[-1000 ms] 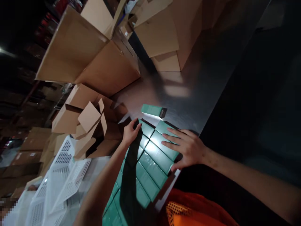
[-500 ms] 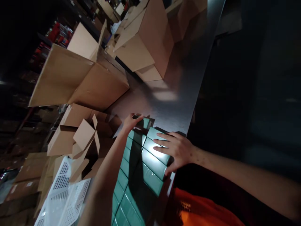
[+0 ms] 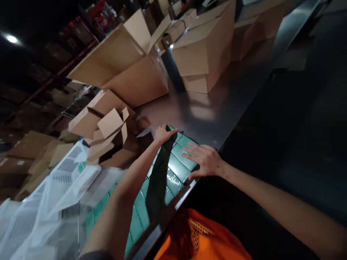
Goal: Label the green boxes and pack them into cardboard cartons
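Rows of flat green boxes [image 3: 178, 157] in shiny wrap lie packed together on the metal table, running toward me. At the far end of the rows, my left hand [image 3: 163, 135] is closed over the corner of the end green box [image 3: 171, 129], thumb stretched along it and the other fingers partly hidden. My right hand [image 3: 207, 159] rests on the near side of the boxes by the table edge, fingers spread and nothing held. A dark arm shadow crosses the boxes.
Open cartons [image 3: 141, 85] and a smaller flapped carton [image 3: 111, 124] stand left of the boxes. A large closed carton [image 3: 206, 47] sits farther along the table [image 3: 202, 108]. White perforated baskets [image 3: 67, 169] lie at left. The table edge drops off at right.
The end green box, turned and apart from the rows before, now lies against them under my left hand. My right hand stays spread on the boxes. The view has swung left.
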Demonstrator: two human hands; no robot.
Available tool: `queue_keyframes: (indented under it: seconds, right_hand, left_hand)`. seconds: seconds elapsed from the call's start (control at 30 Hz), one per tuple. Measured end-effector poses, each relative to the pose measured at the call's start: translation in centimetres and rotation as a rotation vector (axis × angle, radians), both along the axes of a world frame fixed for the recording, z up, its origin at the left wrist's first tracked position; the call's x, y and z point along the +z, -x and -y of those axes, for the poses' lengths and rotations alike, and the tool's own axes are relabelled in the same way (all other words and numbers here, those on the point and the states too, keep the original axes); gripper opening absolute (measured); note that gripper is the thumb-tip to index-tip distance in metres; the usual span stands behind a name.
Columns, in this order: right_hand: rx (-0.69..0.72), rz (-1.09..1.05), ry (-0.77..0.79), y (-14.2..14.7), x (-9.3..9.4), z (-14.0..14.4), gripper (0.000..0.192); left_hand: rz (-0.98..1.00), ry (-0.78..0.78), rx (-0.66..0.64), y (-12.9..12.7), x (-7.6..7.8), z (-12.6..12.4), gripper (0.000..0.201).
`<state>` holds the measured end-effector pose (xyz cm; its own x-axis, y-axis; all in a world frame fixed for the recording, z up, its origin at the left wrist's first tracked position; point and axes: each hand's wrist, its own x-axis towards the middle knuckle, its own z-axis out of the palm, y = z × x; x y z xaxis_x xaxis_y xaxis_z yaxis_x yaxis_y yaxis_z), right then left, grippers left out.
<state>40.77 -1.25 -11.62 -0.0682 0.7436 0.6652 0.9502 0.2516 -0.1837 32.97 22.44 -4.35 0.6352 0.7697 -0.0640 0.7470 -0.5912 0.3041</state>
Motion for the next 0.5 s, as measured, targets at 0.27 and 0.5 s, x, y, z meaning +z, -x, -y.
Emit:
queue_keyframes:
  seconds: [0.27, 0.5]
  right_hand:
    - [0.006, 0.221, 0.263, -0.3, 2.3, 0.0, 0.074]
    - [-0.006, 0.116, 0.184, 3.9, 2.8, 0.4, 0.088]
  left_hand:
    - [0.321, 0.045, -0.006, 6.5, 2.2, 3.6, 0.056]
    - [0.401, -0.232, -0.052, 34.6, 6.9, 11.0, 0.04]
